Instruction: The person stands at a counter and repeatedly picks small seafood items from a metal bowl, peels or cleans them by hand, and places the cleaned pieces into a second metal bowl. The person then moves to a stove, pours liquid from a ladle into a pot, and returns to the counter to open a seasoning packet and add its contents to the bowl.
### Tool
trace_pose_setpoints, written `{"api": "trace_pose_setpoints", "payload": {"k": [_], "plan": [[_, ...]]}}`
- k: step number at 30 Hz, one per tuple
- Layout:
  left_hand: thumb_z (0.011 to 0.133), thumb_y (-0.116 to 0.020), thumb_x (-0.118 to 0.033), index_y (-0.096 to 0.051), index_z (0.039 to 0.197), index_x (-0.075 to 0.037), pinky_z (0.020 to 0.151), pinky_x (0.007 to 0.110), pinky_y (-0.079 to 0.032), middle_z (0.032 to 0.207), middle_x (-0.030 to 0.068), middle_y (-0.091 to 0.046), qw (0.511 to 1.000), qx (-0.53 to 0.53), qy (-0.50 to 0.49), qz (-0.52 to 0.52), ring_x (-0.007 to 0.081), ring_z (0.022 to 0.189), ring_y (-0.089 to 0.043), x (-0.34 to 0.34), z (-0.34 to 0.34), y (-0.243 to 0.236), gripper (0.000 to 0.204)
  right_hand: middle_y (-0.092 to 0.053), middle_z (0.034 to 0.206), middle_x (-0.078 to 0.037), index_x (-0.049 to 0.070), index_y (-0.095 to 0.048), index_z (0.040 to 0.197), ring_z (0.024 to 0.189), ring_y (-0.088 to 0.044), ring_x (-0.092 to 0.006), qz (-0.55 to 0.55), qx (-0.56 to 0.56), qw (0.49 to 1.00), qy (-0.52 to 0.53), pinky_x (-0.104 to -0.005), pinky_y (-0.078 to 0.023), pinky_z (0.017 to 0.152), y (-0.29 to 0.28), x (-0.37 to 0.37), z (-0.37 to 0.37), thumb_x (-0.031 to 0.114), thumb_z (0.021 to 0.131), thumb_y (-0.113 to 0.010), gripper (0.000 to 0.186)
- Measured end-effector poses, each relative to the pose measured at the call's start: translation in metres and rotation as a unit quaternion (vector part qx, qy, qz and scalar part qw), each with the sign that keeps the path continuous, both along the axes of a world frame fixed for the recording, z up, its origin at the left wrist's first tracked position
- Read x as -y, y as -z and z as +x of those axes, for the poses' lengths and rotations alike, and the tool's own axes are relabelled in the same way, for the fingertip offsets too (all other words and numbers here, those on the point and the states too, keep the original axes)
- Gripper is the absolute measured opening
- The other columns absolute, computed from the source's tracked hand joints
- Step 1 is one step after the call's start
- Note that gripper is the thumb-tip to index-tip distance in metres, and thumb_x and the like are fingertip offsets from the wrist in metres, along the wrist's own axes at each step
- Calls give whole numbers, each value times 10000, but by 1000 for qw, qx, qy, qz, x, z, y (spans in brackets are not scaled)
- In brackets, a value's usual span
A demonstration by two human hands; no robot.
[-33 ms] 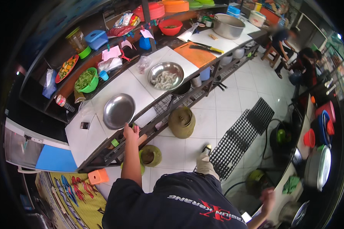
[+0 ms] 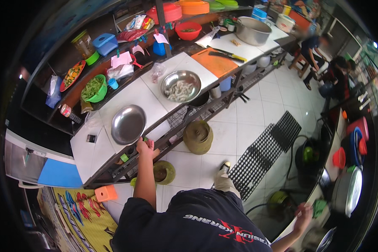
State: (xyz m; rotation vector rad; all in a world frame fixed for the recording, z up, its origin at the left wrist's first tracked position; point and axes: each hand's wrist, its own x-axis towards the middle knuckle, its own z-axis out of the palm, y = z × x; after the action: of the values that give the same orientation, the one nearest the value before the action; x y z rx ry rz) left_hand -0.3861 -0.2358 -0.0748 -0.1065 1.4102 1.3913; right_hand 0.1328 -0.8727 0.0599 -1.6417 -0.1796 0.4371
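My left hand [image 2: 145,147] reaches out at the front edge of the white-tiled counter, close to the rim of a shiny metal basin [image 2: 128,124] with nothing in it. Whether the fingers touch the rim I cannot tell; they look loosely bent and apart, with nothing visible in them. A second metal basin [image 2: 181,75] farther along holds pale, raw-looking pieces, perhaps shrimp. Low on the right, my right hand [image 2: 303,215] hangs beside a green cloth [image 2: 319,208] on the side counter, its fingers slightly bent and apart.
An orange cutting board [image 2: 214,63] bears a yellow-handled knife [image 2: 239,58]; beyond stands a big pot [image 2: 253,31]. A green bowl [image 2: 95,90] of green vegetables sits at the back. Gas cylinders [image 2: 198,137] and black mats [image 2: 260,157] are on the floor. Two people sit far right.
My right hand has moved slightly to the right, closer to the green cloth. My left hand stays by the basin's edge, and the view has shifted a little.
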Motion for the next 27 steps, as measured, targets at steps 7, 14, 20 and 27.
{"api": "trace_pose_setpoints", "payload": {"k": [7,14,20,27], "plan": [[993,-627,-303,-498,1305,-40,833,453,-608,1199,138,-608,927,-87,355,83,272,941,-683,-67,192,-6,429,-702,1105,-127,48,-584,1356,925,-679,-218,-288,229,918,-150,-368,-546,786,57,-238,340,278,974,-660,452],[1017,-563,-168,-483,1233,54,802,436,-654,1124,183,-605,973,-37,218,68,302,901,-688,-126,248,32,320,-743,956,-189,10,-646,1232,836,-732,-289,-283,390,820,-309,-397,-563,747,6,-573,275,240,940,-670,372],[977,-525,-102,-456,1376,35,731,424,-669,1208,242,-616,977,-132,150,72,340,961,-701,-153,328,-26,428,-723,985,-243,-35,-652,1227,970,-712,-375,-323,248,804,-434,-408,-545,877,83,-598,280,326,911,-644,480],[931,-566,-51,-532,1290,30,591,399,-671,1115,226,-675,912,-376,163,-15,334,867,-737,-210,327,-25,370,-730,992,-215,-17,-694,1039,933,-719,-371,-311,313,767,-465,-429,-565,758,108,-664,364,214,891,-665,276]]}}
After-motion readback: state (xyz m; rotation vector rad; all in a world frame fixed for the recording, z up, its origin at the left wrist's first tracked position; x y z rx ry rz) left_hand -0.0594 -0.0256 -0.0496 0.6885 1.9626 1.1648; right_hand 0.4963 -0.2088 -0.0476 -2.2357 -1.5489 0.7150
